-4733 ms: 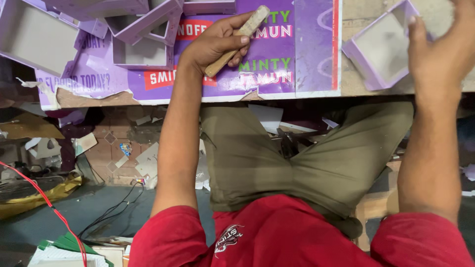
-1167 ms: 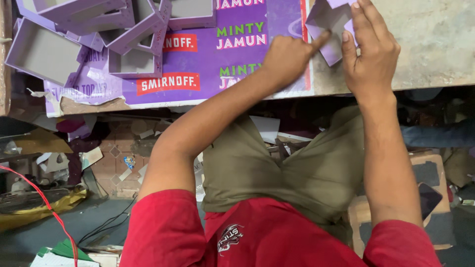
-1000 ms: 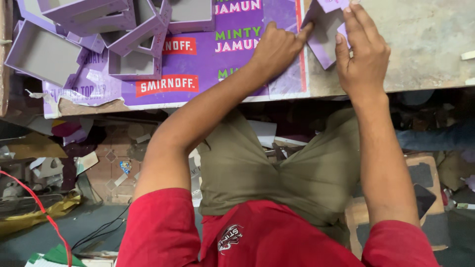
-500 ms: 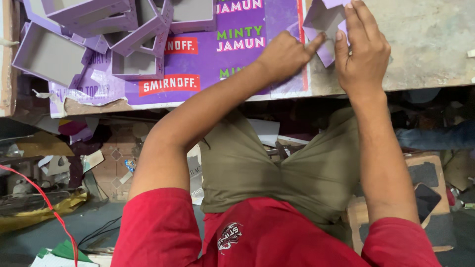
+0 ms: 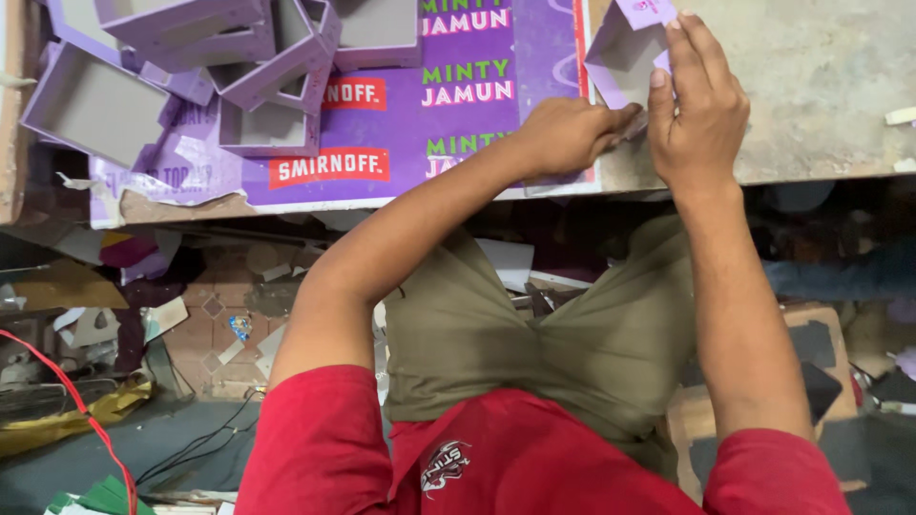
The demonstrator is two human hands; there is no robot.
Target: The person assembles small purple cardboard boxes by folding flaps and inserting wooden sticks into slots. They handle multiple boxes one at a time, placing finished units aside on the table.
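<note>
Both my hands work on one small purple cardboard box tray (image 5: 622,57) with a grey inside, near the table's front edge. My left hand (image 5: 565,133) is curled and presses against the tray's near wall; whether it holds a tool I cannot tell. My right hand (image 5: 697,110) lies flat along the tray's right side, fingers stretched over its purple rim and holding it.
A heap of finished purple box trays (image 5: 219,67) lies at the far left on a purple printed sheet (image 5: 458,105). Bare grey tabletop (image 5: 821,86) is on the right. Below the table edge are my legs and a floor littered with scraps and a red cable (image 5: 86,410).
4.7 s ago my left hand held a wooden stick over the printed sheet, my right hand holding the tray apart. Since then both hands have come together on the tray; little motion in the last second.
</note>
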